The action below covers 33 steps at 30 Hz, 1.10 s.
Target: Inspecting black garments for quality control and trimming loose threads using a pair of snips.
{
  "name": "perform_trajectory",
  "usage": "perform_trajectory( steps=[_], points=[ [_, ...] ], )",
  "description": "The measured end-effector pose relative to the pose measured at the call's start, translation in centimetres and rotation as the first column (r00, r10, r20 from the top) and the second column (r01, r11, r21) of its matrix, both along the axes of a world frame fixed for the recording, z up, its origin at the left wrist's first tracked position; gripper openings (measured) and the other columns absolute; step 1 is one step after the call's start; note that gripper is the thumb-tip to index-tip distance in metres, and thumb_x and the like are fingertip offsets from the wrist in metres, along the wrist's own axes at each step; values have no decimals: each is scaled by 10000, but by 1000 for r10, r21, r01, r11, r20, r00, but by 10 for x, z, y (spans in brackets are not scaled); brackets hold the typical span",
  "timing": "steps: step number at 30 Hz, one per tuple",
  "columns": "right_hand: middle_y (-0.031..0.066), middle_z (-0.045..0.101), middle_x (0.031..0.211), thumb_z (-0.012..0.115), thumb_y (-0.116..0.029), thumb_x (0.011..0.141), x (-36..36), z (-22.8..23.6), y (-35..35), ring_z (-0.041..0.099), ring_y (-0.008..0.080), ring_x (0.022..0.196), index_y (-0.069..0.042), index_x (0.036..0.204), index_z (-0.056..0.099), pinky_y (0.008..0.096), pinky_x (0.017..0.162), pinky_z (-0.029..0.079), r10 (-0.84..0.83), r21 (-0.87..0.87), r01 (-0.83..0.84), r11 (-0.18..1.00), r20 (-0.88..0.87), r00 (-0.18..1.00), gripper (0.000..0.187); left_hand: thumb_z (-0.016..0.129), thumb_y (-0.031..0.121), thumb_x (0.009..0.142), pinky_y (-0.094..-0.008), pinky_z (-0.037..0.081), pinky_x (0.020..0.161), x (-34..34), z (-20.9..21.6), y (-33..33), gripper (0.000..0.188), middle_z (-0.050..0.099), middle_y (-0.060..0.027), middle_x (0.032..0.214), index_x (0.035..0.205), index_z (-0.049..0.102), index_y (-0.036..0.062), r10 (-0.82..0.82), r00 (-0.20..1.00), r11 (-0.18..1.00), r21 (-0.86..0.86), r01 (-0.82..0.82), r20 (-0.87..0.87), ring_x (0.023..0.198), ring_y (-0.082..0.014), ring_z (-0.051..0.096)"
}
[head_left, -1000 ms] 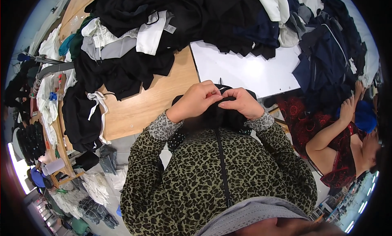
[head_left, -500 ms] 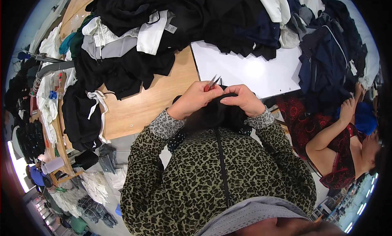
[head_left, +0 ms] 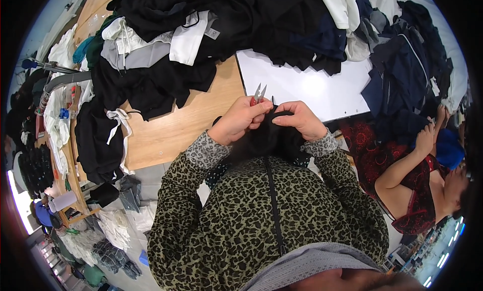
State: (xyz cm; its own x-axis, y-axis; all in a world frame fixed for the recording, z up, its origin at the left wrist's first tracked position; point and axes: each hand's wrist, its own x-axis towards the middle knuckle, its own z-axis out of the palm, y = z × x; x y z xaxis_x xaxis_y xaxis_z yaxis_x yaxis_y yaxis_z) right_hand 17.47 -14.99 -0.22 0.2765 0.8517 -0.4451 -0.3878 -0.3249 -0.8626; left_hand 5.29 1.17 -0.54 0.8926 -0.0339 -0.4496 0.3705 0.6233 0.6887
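Small thread snips (head_left: 258,93) with red handles and pointed metal blades stick up out of my left hand (head_left: 238,122), whose fingers are wrapped round them. The blades stand slightly apart, pointing away from me. Just to the right, my right hand (head_left: 303,121) pinches an edge of a black garment (head_left: 271,135) between thumb and fingers. The cloth hangs between both hands and down in front of my body. A narrow dark strip or cord rises from it close by the snips. Whether my left fingers also hold the cloth is hidden.
Black garments (head_left: 151,84) are heaped over the wooden table (head_left: 186,125), with white and grey pieces among them. A white board (head_left: 307,87) lies on its right part. Navy clothes (head_left: 402,64) are piled far right, where a co-worker (head_left: 407,175) handles cloth.
The snips have turned more upright, and my left hand has shifted a little away from my right. My right hand keeps its pinch on the black cloth.
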Motion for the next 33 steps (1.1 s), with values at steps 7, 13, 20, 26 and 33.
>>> perform_trajectory(
  steps=[7, 13, 20, 26, 33],
  points=[
    [-29, 587, 764, 700, -80, 770, -2, -2, 0, 509, 37, 717, -7, 833, 625, 183, 669, 408, -114, 30, 111, 993, 118, 986, 122, 595, 161, 897, -174, 390, 624, -15, 11, 3, 300, 520, 38, 822, 1118, 527, -30, 21, 980, 841, 526, -125, 198, 713, -34, 469],
    [-23, 571, 731, 711, -119, 763, -10, -5, 0, 487, 31, 676, -5, 822, 611, 186, 630, 405, -188, 75, 172, 982, 370, 910, 163, 663, 57, 821, -203, 408, 639, -20, 10, -5, 311, 542, 7, 815, 1103, 536, 26, -8, 989, 687, 719, -102, 148, 698, -52, 481],
    [89, 608, 772, 718, -116, 688, -13, -1, -1, 562, 196, 752, 2, 838, 602, 289, 708, 444, -119, 152, 13, 988, 715, 689, 224, 658, 24, 801, -212, 406, 594, -10, -3, -20, 197, 547, -13, 766, 947, 535, -25, -116, 866, 341, 838, -426, 487, 654, -72, 482],
    [112, 611, 792, 720, -125, 681, -16, -1, -1, 562, 267, 802, -2, 829, 607, 334, 760, 445, -93, 143, -38, 989, 801, 592, 223, 525, 147, 935, -185, 319, 483, -8, -4, -22, 116, 448, 67, 704, 894, 541, 40, 48, 979, 854, 500, -142, 196, 565, -26, 385],
    [35, 638, 788, 725, -145, 744, -12, 0, -2, 561, 91, 722, 17, 837, 614, 244, 675, 448, -40, 56, 14, 998, 514, 857, 217, 555, 169, 922, -164, 262, 451, -5, -5, -19, 118, 436, 78, 675, 907, 551, 51, 92, 988, 916, 378, -132, 122, 522, -3, 331]
  ],
)
